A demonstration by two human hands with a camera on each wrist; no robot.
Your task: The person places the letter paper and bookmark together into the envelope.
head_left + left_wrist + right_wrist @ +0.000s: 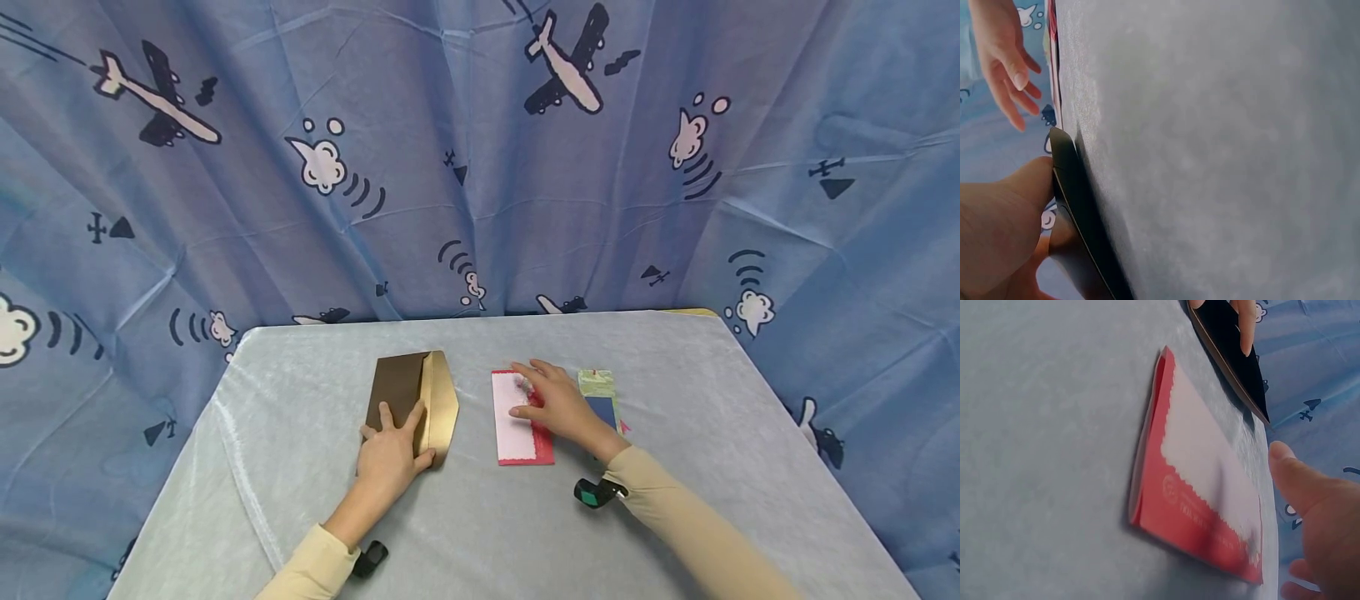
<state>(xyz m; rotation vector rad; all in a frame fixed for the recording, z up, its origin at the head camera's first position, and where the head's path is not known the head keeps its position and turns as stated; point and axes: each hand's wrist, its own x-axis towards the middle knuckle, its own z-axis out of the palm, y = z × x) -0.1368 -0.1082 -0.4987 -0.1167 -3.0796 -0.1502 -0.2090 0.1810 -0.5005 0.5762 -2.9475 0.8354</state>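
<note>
A dark brown envelope (pixel 397 379) with a gold flap (pixel 444 400) lies on the table, left of the middle. My left hand (pixel 390 458) rests on it with fingers spread; in the left wrist view the thumb touches the envelope's edge. To its right lies a folded pink and red card (pixel 512 417), with print on its red part (pixel 1185 506). Above this card hangs my right hand (pixel 558 404), fingers apart and nothing held. In the right wrist view a gap shows between that hand (pixel 1329 512) and the card.
Right of the pink and red card lie a green patterned item (pixel 597 382) and a blue one (pixel 602 408), partly hidden by the right forearm. A pale grey cloth (pixel 300 400) covers the table. Behind it hangs a blue curtain (pixel 420 217) with printed planes.
</note>
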